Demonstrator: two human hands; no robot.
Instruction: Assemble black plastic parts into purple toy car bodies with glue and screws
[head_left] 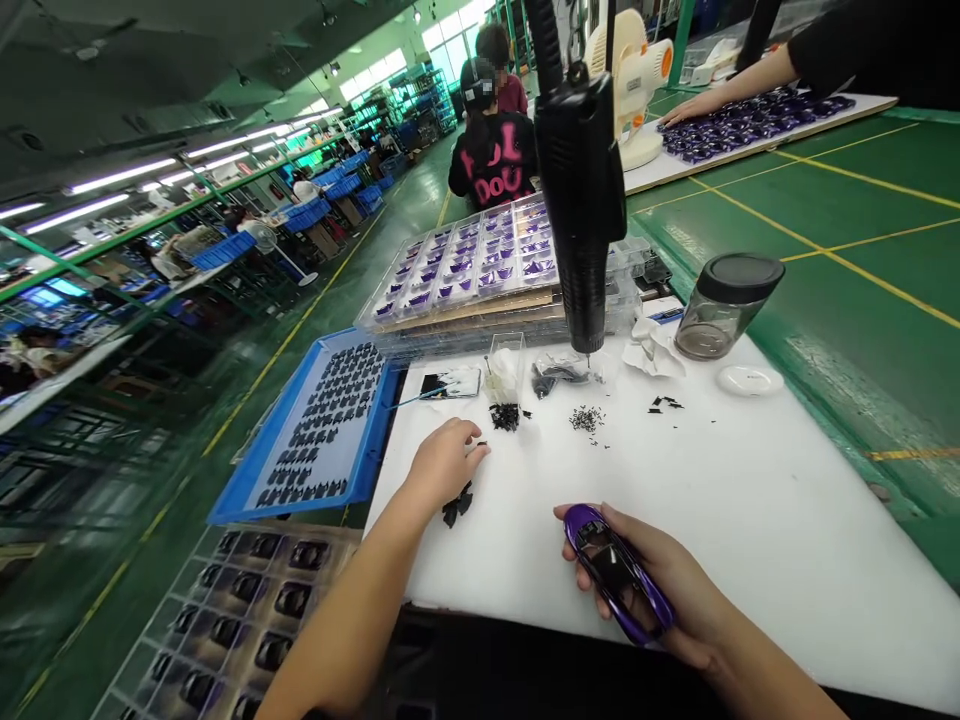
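Note:
My right hand is closed around a purple toy car body with dark windows, held tilted above the front of the white work surface. My left hand hovers at the left of the surface, fingers curved, thumb and fingertips apart. A tiny dark bit shows by its fingertips; whether they touch it I cannot tell. Loose black plastic parts lie partly hidden beneath this hand. Just beyond it, more small black parts spill from a clear box.
A black electric screwdriver hangs point-down above a pile of tiny screws. Behind are stacked clear trays of purple parts. A blue tray stands left, a lidded jar right. A co-worker's hand rests on purple parts.

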